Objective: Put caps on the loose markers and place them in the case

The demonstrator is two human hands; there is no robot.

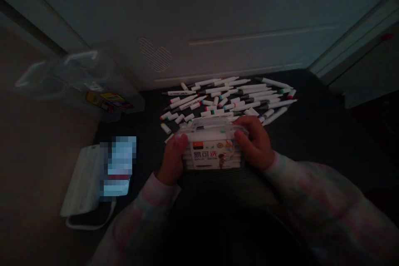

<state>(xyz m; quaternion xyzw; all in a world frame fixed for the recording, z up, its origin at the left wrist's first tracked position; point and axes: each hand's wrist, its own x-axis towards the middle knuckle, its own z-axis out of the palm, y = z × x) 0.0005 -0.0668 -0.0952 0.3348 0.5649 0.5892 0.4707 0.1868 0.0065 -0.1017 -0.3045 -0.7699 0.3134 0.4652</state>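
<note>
A clear plastic marker case (215, 156) with a printed label and a handle on top stands upright at the front of the dark table. My left hand (173, 156) grips its left side, thumb near the top edge. On the opposite side my right hand (257, 143) is closed around the top right corner, thumb against the front. Just behind the case lies a loose spread of white markers (229, 99) and separate caps, many with coloured ends. Whether anything is inside the case is hard to tell in the dim light.
A larger clear plastic container (116, 79) with yellow labels stands at the back left. Nearer, a lit phone (120, 166) lies beside a white face mask (84, 181) and a white cable (90, 227). Behind the dark table (314, 133) rises a pale panel with a striped heart.
</note>
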